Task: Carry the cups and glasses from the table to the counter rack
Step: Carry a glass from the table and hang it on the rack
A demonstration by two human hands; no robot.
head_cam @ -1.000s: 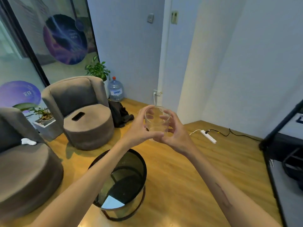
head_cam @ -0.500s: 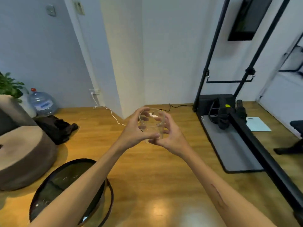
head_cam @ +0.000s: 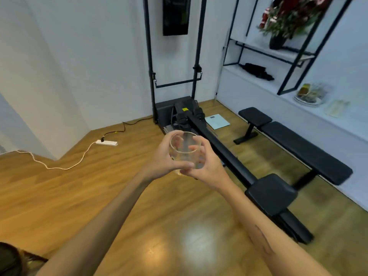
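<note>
A clear drinking glass (head_cam: pixel 184 145) is held upright in front of me, at mid-frame, above the wooden floor. My left hand (head_cam: pixel 163 162) wraps its left side, thumb across the front. My right hand (head_cam: pixel 207 166) cups its right side and base, fingers curled over the wall. A white counter (head_cam: pixel 298 108) runs along the right wall, with a tray of glassware (head_cam: pixel 310 94) on it under a black-framed shelf rack (head_cam: pixel 294 54). The glassware is blurred.
A black rowing machine (head_cam: pixel 225 154) stretches across the floor just beyond my hands. A black padded bench (head_cam: pixel 294 144) stands along the counter. A power strip (head_cam: pixel 106 143) with cords lies on the floor at left. A round table's edge (head_cam: pixel 12 259) shows at bottom left.
My view has swung right: armchairs, water bottle and round table slid out to the left, and the bench, counter and shelf rack came in. Both hands kept their hold on the glass.
</note>
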